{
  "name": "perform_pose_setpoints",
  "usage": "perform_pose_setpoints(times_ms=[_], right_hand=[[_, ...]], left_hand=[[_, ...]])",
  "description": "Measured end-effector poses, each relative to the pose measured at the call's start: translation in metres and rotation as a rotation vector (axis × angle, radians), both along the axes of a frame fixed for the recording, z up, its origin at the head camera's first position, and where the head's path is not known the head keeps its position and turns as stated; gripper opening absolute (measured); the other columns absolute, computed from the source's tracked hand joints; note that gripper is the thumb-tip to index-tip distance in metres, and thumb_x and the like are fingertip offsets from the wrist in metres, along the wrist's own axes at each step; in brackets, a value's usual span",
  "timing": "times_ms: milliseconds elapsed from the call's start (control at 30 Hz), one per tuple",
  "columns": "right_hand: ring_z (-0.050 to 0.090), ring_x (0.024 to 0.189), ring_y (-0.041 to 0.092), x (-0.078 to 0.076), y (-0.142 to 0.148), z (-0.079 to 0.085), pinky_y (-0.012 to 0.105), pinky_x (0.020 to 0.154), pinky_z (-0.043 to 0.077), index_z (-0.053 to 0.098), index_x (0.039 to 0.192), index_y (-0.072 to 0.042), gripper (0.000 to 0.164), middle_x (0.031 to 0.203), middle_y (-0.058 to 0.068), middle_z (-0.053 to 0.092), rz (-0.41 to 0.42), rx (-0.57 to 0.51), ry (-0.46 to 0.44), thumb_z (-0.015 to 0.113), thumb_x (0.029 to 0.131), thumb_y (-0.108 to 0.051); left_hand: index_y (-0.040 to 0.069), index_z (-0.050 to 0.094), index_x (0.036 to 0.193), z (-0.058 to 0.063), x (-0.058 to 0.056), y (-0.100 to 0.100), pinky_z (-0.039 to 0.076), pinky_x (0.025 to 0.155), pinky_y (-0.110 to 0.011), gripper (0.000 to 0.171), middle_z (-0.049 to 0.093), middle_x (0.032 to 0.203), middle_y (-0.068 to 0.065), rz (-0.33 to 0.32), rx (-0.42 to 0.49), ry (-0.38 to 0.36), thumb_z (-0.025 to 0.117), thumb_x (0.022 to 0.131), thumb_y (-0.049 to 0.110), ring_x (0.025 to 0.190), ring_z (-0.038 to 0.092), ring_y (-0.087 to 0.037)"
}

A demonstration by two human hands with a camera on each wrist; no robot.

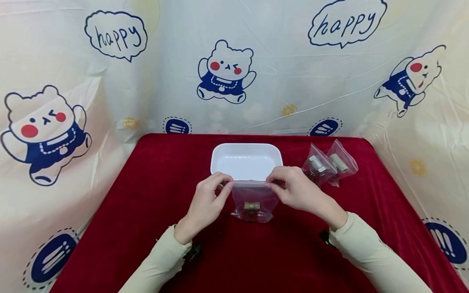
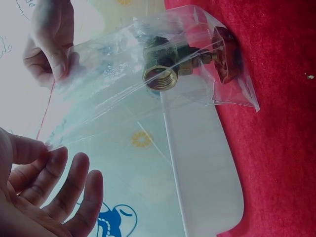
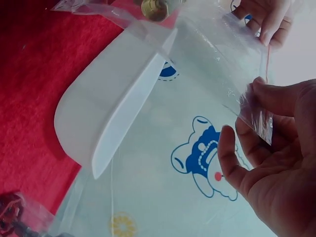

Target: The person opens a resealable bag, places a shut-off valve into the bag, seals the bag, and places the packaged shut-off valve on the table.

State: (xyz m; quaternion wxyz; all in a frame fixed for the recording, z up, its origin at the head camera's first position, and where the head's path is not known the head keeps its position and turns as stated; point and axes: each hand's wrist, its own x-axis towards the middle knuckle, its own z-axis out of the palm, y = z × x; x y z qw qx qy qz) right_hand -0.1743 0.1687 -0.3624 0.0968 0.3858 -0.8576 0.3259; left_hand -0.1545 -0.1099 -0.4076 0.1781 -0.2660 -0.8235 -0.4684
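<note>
A clear zip bag (image 1: pixel 241 194) hangs between both hands, its top edge held level. Inside lies a brass valve (image 2: pixel 160 76) with a red handle (image 2: pixel 228 57), low in the bag. My left hand (image 1: pixel 206 201) pinches the bag's upper left corner between thumb and fingers. At the opposite corner, my right hand (image 1: pixel 302 191) grips the film the same way. In the right wrist view, the right thumb presses on the bag edge near a red seal line, and only part of the valve shows at the top.
Just beyond the bag stands a white rectangular tray (image 1: pixel 246 163). To its right lie clear bags with metal fittings (image 1: pixel 317 164) and a pale cylindrical piece (image 1: pixel 339 162). Red cloth (image 1: pixel 161 191) covers the table, and a printed curtain (image 1: pixel 278 73) hangs around it.
</note>
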Motion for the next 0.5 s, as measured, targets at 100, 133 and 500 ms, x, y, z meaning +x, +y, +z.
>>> perform_pose_setpoints(times_ms=[100,133,500], right_hand=[[0.058,0.072,0.008,0.000,-0.001,-0.001,0.029,0.063,0.054,0.078,0.093,-0.011,0.009,0.086,-0.007,0.070,-0.004,0.000,-0.002,0.081,0.091,-0.003],[0.058,0.072,0.008,0.000,-0.002,-0.001,0.028,0.063,0.054,0.079,0.094,-0.012,0.008,0.086,-0.008,0.069,-0.009,0.004,-0.010,0.082,0.091,-0.005],[0.065,0.079,0.008,-0.006,-0.019,0.004,0.030,0.070,0.058,0.079,0.096,-0.009,0.006,0.090,-0.002,0.074,0.039,0.027,0.019,0.079,0.094,-0.003]], left_hand=[[0.012,0.073,0.102,0.000,0.000,0.000,0.056,0.070,-0.030,0.007,0.069,0.096,0.006,0.001,-0.001,0.000,0.067,0.104,0.007,0.083,0.063,-0.009],[0.012,0.073,0.102,0.000,0.000,0.000,0.056,0.070,-0.030,0.007,0.069,0.096,0.005,0.001,-0.001,-0.001,0.067,0.104,0.007,0.083,0.063,-0.009],[0.012,0.073,0.102,-0.001,-0.002,0.002,0.056,0.071,-0.031,0.007,0.069,0.097,0.006,0.004,0.010,-0.006,0.068,0.103,0.008,0.084,0.063,-0.009]])
